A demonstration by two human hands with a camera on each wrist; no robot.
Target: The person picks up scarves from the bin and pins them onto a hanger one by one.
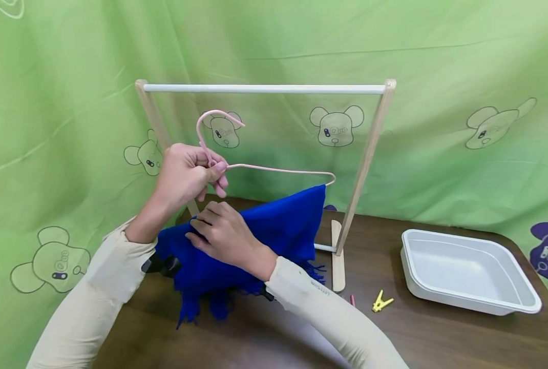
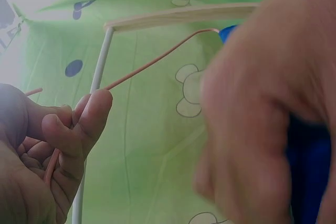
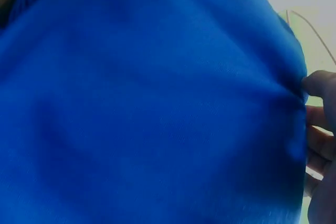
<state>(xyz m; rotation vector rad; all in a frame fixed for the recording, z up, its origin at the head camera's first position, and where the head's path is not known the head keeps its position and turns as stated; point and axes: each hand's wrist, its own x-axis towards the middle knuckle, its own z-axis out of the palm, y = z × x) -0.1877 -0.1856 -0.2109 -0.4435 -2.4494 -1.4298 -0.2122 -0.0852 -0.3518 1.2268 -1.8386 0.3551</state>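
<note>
My left hand (image 1: 188, 171) pinches a pink wire clothes hanger (image 1: 278, 169) at the base of its hook, holding it up in front of a wooden rack. Draped over the hanger's lower part is a blue scarf (image 1: 274, 230) with fringed ends hanging down. My right hand (image 1: 225, 233) is just below the left one and grips the scarf's upper edge near its left end. In the right wrist view the scarf (image 3: 157, 98) fills most of the frame, with the right thumb and fingers (image 3: 319, 83) at its edge. The left wrist view shows the left fingers (image 2: 94, 111) around the wire.
The rack's white top bar (image 1: 265, 89) runs behind and above the hanger, between wooden side posts (image 1: 365, 164). On the brown table (image 1: 297, 328) to the right lie a yellow clothespin (image 1: 382, 301), a small red piece (image 1: 353, 300) and a white plastic basin (image 1: 472, 271).
</note>
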